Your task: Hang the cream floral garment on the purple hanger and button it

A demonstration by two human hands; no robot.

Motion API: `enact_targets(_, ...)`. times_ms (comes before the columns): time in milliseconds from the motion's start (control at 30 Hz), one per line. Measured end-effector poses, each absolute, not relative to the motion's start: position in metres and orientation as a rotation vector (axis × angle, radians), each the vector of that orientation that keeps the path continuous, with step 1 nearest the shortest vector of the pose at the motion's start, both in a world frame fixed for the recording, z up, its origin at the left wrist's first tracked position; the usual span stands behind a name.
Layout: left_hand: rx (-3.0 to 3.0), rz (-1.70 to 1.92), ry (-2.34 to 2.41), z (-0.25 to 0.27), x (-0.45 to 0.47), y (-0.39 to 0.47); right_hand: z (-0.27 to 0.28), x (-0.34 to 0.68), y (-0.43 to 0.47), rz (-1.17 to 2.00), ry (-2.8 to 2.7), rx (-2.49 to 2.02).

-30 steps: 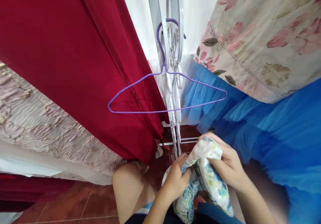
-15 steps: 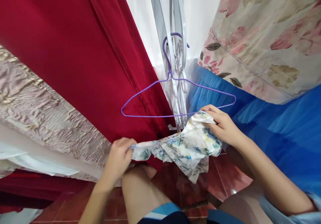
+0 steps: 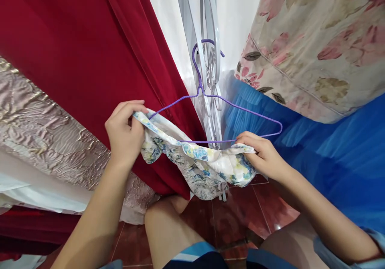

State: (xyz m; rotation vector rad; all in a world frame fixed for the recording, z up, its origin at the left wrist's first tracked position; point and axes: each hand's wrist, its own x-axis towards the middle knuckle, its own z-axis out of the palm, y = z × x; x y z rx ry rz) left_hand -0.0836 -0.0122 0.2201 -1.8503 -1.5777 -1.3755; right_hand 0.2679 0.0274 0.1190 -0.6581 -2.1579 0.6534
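Note:
A small white garment (image 3: 195, 153) with a blue and yellow flower print is stretched between my two hands. My left hand (image 3: 125, 130) pinches its upper left edge, raised higher than the other side. That edge lies around the left end of a purple hanger (image 3: 243, 105), whose corner is hidden inside the cloth. My right hand (image 3: 261, 152) grips the garment's right edge just below the hanger's bottom bar. The hanger's right end is bare. Its hook is caught on a white metal rack (image 3: 215, 40).
Dark red cloth (image 3: 75, 60) and a pinkish textured fabric (image 3: 54, 136) hang on the left. On the right are a floral cloth (image 3: 300, 60) and blue tulle (image 3: 339, 156). My knees are over red floor tiles (image 3: 228, 217).
My left hand has risen to the left, bringing the garment's left edge over the hanger's left end. The garment is spread wider. My right hand has hardly moved.

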Motion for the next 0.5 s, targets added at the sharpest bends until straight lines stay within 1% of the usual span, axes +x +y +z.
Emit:
enact_targets(133,-1.943,-1.664,-1.504,0.219,-0.059,0.005,0.117,0.269,0.025,0.66,-2.12,-0.631)
enact_targets(200,-1.948,-1.707,-1.549,0.212,-0.059,0.009,0.119,0.271,0.025,0.684,-2.108,-0.613)
enact_targets(300,-2.008,-1.52,-1.797,0.198,-0.067,0.01,0.125,0.277,0.023,0.726,-2.142,-0.588)
enact_targets(367,-2.005,-1.375,-1.867,0.191,-0.071,0.008,0.129,0.282,0.018,0.688,-2.156,-0.58)
enact_targets(433,-1.923,-1.293,-1.849,0.185,-0.072,0.004,0.132,0.289,0.013,0.554,-2.081,-0.614)
enact_targets(500,-1.813,-1.246,-1.82,0.181,-0.071,-0.001,0.137,0.298,0.009,0.333,-1.897,-0.704)
